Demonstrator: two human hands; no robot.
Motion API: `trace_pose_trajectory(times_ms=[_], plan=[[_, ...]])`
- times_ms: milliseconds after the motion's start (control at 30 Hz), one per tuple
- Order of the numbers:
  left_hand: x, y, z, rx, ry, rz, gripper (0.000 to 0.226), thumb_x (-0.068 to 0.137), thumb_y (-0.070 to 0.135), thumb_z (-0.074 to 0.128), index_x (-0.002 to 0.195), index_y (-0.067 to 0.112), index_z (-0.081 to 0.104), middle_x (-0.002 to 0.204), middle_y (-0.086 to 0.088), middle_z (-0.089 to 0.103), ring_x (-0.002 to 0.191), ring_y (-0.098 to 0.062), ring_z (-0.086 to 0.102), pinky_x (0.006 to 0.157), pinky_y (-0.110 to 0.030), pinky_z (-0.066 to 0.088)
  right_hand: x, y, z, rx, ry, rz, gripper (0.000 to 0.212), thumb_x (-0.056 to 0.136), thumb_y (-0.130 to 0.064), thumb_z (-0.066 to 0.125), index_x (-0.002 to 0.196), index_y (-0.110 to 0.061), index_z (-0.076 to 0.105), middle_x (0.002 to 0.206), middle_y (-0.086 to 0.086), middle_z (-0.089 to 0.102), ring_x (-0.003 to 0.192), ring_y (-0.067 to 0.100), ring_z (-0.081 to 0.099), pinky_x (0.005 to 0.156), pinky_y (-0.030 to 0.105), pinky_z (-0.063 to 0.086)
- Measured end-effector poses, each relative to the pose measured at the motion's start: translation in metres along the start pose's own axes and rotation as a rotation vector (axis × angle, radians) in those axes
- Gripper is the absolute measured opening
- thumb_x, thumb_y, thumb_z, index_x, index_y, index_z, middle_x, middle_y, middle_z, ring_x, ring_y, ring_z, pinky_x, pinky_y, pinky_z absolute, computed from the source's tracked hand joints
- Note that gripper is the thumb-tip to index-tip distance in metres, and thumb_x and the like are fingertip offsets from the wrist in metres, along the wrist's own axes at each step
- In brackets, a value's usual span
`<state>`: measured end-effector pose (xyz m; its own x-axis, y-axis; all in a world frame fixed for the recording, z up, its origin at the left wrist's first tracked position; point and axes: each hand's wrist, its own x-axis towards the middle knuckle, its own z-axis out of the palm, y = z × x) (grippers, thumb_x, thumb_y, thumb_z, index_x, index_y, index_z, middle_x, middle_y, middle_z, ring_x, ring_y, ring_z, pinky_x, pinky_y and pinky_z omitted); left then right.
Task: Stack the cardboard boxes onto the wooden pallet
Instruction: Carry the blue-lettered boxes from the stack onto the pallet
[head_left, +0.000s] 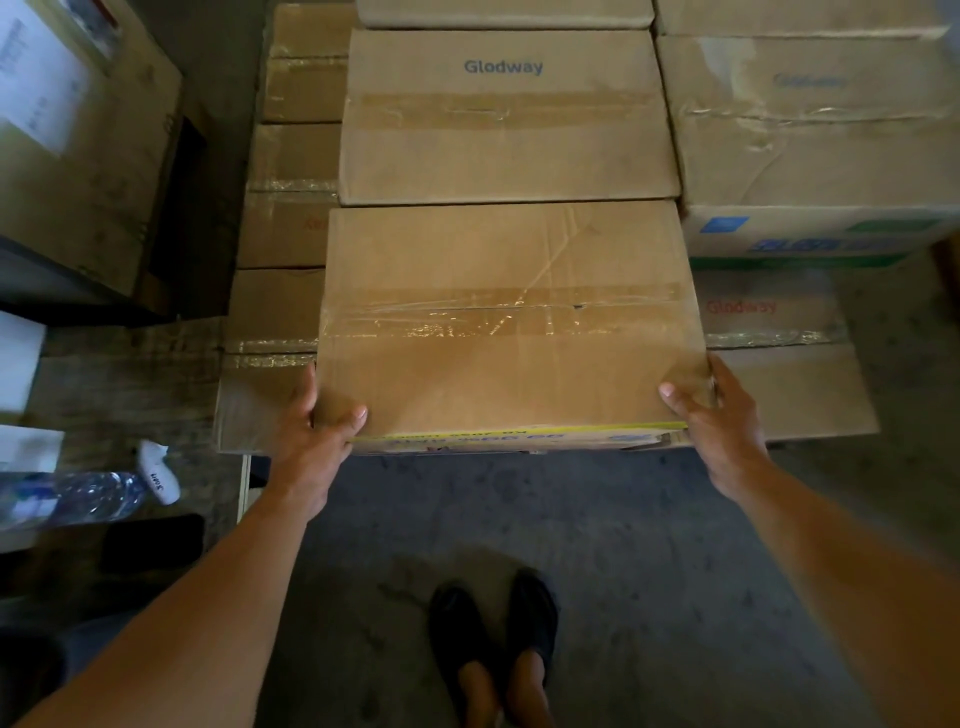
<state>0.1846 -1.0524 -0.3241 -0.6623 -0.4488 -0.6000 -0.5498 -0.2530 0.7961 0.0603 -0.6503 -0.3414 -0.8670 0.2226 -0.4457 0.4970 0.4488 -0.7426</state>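
Forearms outstretched, the left hand and right hand grip the taped box by its near corners atop the lower boxes. Such a corner-only hold might slip, tipping it onto the shoes.

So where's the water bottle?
In the head view, the water bottle lies on its side at the far left edge, next to a small white object and left of the left hand holding the box.
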Motion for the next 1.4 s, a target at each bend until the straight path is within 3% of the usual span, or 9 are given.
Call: trace_pose_trajectory(times_ms=[400,500,567,667,800,900,1133,1267,1400], plan=[[0.005,0.001,0.007,0.075,0.03,0.008,0.087,0.089,0.008,0.069,0.155,0.041,0.023,0.161,0.0,0.029,0.142,-0.027,0.037,0.114,-0.059,0.03,0.002,-0.005,-0.002,-0.04,0.01,-0.009,0.065,0.084,-0.04,0.078,0.142,-0.033,0.049,0.13,-0.003,0.062,0.117,0.027,0.06,0.099,0.05,0.051],[0.005,0.005,0.006,0.368,0.084,0.037,0.087,0.089,0.027,0.072,0.157,0.036,0.019,0.159,-0.004,0.035,0.142,-0.028,0.037,0.116,-0.053,0.032,0.0,-0.01,-0.003,-0.127,-0.006,-0.035,0.065,0.087,-0.043,0.074,0.144,-0.028,0.046,0.134,0.0,0.06,0.119,0.029,0.058,0.096,0.046,0.05],[-0.002,0.013,0.007,0.609,0.12,0.083,0.09,0.089,0.035,0.072,0.159,0.029,0.016,0.157,-0.007,0.038,0.141,-0.032,0.039,0.114,-0.053,0.035,-0.002,-0.018,-0.007,-0.203,-0.032,-0.036,0.068,0.089,-0.044,0.072,0.147,-0.024,0.042,0.142,0.004,0.056,0.126,0.033,0.055,0.1,0.052,0.048],[-0.024,0.033,0.013,0.772,0.21,0.205,0.086,0.091,0.039,0.068,0.159,0.024,0.018,0.152,-0.012,0.044,0.134,-0.037,0.047,0.104,-0.056,0.044,-0.011,-0.042,-0.02,-0.344,-0.012,-0.092,0.065,0.093,-0.042,0.067,0.147,-0.018,0.041,0.145,0.011,0.054,0.128,0.037,0.053,0.102,0.053,0.046],[-0.063,0.089,0.025,0.968,0.302,0.455,0.067,0.093,0.042,0.065,0.15,0.016,0.04,0.147,-0.014,0.051,0.13,-0.036,0.051,0.1,-0.052,0.046,-0.033,-0.096,-0.057,-0.46,0.074,-0.21,0.069,0.095,-0.049,0.061,0.153,-0.019,0.038,0.153,0.013,0.046,0.136,0.036,0.047,0.105,0.049,0.043],[-0.1,0.153,0.042,0.997,0.314,0.674,0.049,0.091,0.036,0.066,0.136,0.016,0.057,0.134,-0.012,0.061,0.116,-0.035,0.06,0.094,-0.045,0.05,-0.06,-0.147,-0.095,-0.447,0.157,-0.313,0.065,0.095,-0.049,0.059,0.15,-0.019,0.043,0.151,0.014,0.047,0.135,0.037,0.047,0.105,0.049,0.043],[-0.222,0.287,0.069,1.094,0.226,1.089,0.041,0.092,0.037,0.06,0.128,0.017,0.059,0.127,-0.012,0.061,0.11,-0.037,0.06,0.088,-0.047,0.052,-0.176,-0.24,-0.202,-0.46,0.408,-0.536,0.054,0.098,-0.046,0.054,0.143,-0.016,0.05,0.145,0.012,0.053,0.124,0.037,0.053,0.099,0.044,0.045],[-0.294,0.332,0.077,1.117,0.179,1.255,0.044,0.091,0.036,0.058,0.124,0.007,0.062,0.125,-0.018,0.063,0.112,-0.042,0.057,0.096,-0.047,0.048,-0.248,-0.258,-0.268,-0.462,0.535,-0.557,0.057,0.098,-0.048,0.054,0.142,-0.014,0.05,0.144,0.014,0.053,0.124,0.038,0.051,0.098,0.045,0.044],[-0.353,0.363,0.103,1.075,0.157,1.391,0.044,0.088,0.035,0.063,0.124,0.009,0.063,0.121,-0.017,0.065,0.11,-0.041,0.058,0.091,-0.045,0.051,-0.303,-0.255,-0.345,-0.431,0.66,-0.534,0.061,0.098,-0.053,0.051,0.146,-0.016,0.046,0.149,0.013,0.048,0.131,0.037,0.048,0.102,0.047,0.043]])
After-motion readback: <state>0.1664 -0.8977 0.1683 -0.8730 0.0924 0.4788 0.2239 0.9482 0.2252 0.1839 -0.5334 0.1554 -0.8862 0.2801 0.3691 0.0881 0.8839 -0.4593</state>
